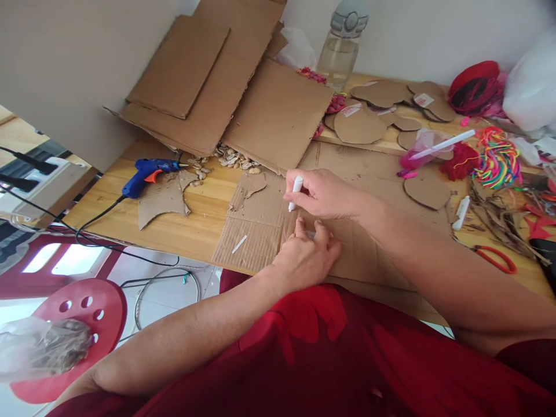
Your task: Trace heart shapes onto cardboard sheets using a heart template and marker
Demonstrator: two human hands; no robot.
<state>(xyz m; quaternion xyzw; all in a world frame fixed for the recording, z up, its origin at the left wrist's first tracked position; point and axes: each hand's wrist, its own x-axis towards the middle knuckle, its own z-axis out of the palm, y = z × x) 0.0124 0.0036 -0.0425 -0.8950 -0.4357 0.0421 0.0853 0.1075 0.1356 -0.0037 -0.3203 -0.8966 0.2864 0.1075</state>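
In my right hand (324, 194) is a white marker pen (296, 194), pinched between thumb and fingers, its lower end pointing down at the cardboard sheet (369, 202). My left hand (306, 255) lies just below, nearer my body. Its bent fingers press down on something clear or whitish, mostly hidden beneath them, against the cardboard. A thin white paper strip (239, 244) rests to the left on the same cardboard. A torn cardboard scrap (254, 184) lies beyond it.
A blue glue gun (150, 174) with a trailing cord sits left, near peanut shells (238, 159). Stacked cardboard (182, 69) leans at the back beside a water bottle (341, 52). Rightward are cut cardboard shapes (360, 124), colourful yarn (497, 159) and red-handled scissors (497, 260).
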